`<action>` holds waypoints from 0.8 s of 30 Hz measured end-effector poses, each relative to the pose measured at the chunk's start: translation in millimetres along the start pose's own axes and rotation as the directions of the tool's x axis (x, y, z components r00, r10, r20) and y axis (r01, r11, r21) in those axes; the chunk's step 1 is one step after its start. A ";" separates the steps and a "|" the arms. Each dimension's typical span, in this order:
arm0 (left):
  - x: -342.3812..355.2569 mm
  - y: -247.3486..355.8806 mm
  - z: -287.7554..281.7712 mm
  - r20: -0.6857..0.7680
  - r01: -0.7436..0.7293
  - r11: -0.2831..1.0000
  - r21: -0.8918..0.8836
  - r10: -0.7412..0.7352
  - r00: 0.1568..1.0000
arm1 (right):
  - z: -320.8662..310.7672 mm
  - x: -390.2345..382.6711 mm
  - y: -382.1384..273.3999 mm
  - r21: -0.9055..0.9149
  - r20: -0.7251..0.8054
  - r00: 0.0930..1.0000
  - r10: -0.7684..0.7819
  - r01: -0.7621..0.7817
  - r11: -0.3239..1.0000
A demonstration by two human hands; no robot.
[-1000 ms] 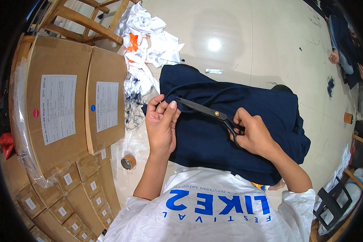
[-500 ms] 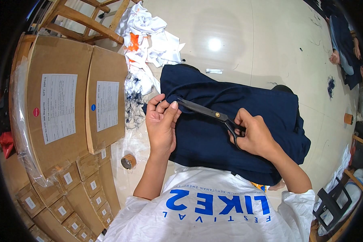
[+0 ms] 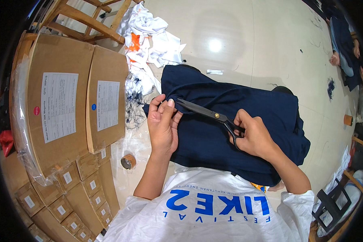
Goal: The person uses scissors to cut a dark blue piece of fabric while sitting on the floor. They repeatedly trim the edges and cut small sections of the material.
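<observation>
Dark navy fabric (image 3: 230, 105) lies spread over my lap. At its left side, my left hand (image 3: 164, 125) pinches a fold of the cloth between thumb and fingers. My right hand (image 3: 254, 135) grips the black handles of a pair of scissors (image 3: 205, 111). Their blades point left, with the tips close to my left fingertips and over the cloth. The blades look nearly closed together. Whether a thread lies between them is too small to tell.
Stacked cardboard boxes (image 3: 60, 92) stand on the left beside a wooden frame (image 3: 88, 22). White cloth (image 3: 149, 34) and dark thread scraps (image 3: 135, 97) lie on the floor. A tape roll (image 3: 128, 161) is near my left forearm. Another person's hand (image 3: 334, 59) shows at far right.
My left thumb and fingers have shifted slightly on the cloth. The scissors stay almost in place, their tips still by my left fingertips.
</observation>
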State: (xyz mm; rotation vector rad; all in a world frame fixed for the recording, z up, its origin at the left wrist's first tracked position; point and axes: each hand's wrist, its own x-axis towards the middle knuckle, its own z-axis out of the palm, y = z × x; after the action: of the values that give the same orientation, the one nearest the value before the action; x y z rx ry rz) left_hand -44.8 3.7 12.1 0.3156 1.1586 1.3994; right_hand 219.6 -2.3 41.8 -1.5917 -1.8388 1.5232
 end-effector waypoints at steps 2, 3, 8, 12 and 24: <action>1.2 -1.8 -2.7 0.014 0.004 1.000 -0.005 -0.004 1.000 | 0.3 0.2 -0.4 0.012 0.000 1.000 -0.003 0.003 1.000; 1.3 -2.4 -4.2 0.022 0.005 1.000 -0.002 -0.004 1.000 | 0.7 0.3 -0.1 0.014 -0.001 1.000 -0.001 0.001 1.000; 0.5 -2.6 -0.9 0.017 0.023 1.000 -0.020 -0.023 1.000 | 4.7 1.5 1.7 0.022 -0.022 1.000 -0.010 0.010 1.000; 1.0 -4.9 -2.4 0.003 0.013 0.999 -0.042 -0.012 1.000 | 5.6 2.3 -0.9 0.022 -0.024 1.000 -0.018 0.018 1.000; -1.8 -4.3 2.6 -0.023 0.003 0.999 -0.043 -0.004 1.000 | 5.9 1.2 -2.9 -0.015 -0.038 0.998 -0.045 0.044 0.999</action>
State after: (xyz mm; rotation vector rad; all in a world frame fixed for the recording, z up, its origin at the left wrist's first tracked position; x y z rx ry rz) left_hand -39.8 2.3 10.8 0.2674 1.1459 1.4263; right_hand 213.1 -3.9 41.2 -1.5646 -1.8563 1.4538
